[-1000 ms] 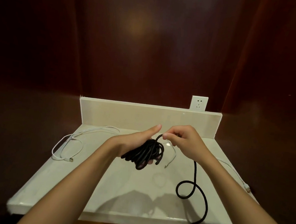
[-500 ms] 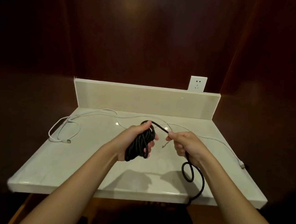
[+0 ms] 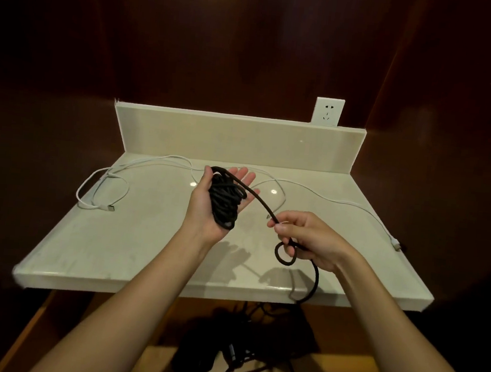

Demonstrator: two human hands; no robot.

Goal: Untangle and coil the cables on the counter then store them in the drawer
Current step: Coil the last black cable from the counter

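A black cable coil [image 3: 224,202] lies across the palm of my left hand [image 3: 210,209], which is turned palm up with fingers stretched out above the counter [image 3: 149,236]. From the coil a black strand [image 3: 261,207] runs right to my right hand [image 3: 308,241], which pinches it between thumb and forefinger. Below that hand the strand makes a small loop [image 3: 285,254] and drops over the counter's front edge. A white cable [image 3: 101,188] lies looped at the left and trails across the back to a plug [image 3: 396,244] at the right.
A pale backsplash [image 3: 237,138] closes the counter's rear, with a white wall socket [image 3: 328,111] above it. Dark wood walls stand on both sides. Below the front edge, more black cable [image 3: 237,353] lies on a wooden surface.
My left hand has opened from a grip round the coil to a flat palm under it. My right hand has drawn the strand out to the right and lower.
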